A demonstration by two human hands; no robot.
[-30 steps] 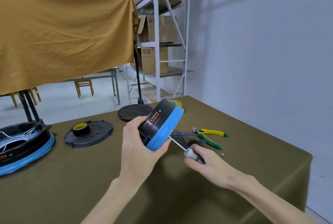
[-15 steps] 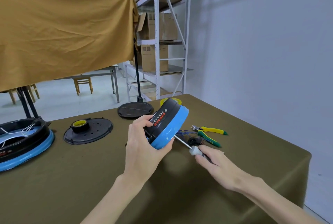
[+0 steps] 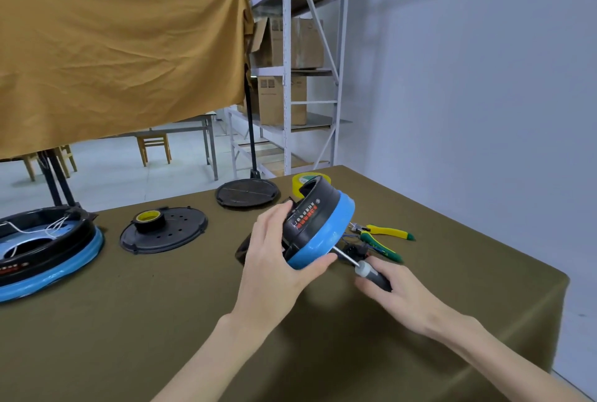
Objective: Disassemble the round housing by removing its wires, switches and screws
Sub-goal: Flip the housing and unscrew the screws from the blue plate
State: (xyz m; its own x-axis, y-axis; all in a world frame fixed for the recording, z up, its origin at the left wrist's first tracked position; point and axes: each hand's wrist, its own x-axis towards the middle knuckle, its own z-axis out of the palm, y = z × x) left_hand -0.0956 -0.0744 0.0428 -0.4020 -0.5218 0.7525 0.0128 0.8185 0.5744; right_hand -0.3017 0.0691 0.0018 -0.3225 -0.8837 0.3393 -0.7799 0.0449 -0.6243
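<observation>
My left hand (image 3: 274,259) grips a round black housing (image 3: 318,220) with a blue rim, tilted on edge above the olive table (image 3: 161,320); its open side faces right, away from me. My right hand (image 3: 392,291) holds a screwdriver (image 3: 361,267) by its dark handle, and the metal shaft runs up-left behind the blue rim. Blue wires and a small black part (image 3: 355,248) lie on the table just right of the housing.
Yellow and green pliers (image 3: 384,235) lie right of the housing. A yellow tape roll (image 3: 302,181) stands behind it. Two black round covers (image 3: 164,233) (image 3: 247,192) lie further back, one with a tape roll (image 3: 149,220) on it. A second blue-rimmed housing (image 3: 45,253) sits at the far left.
The housing has shifted a little to the right and down in my left hand. My right hand with the screwdriver has moved along with it, still at the housing's underside.
</observation>
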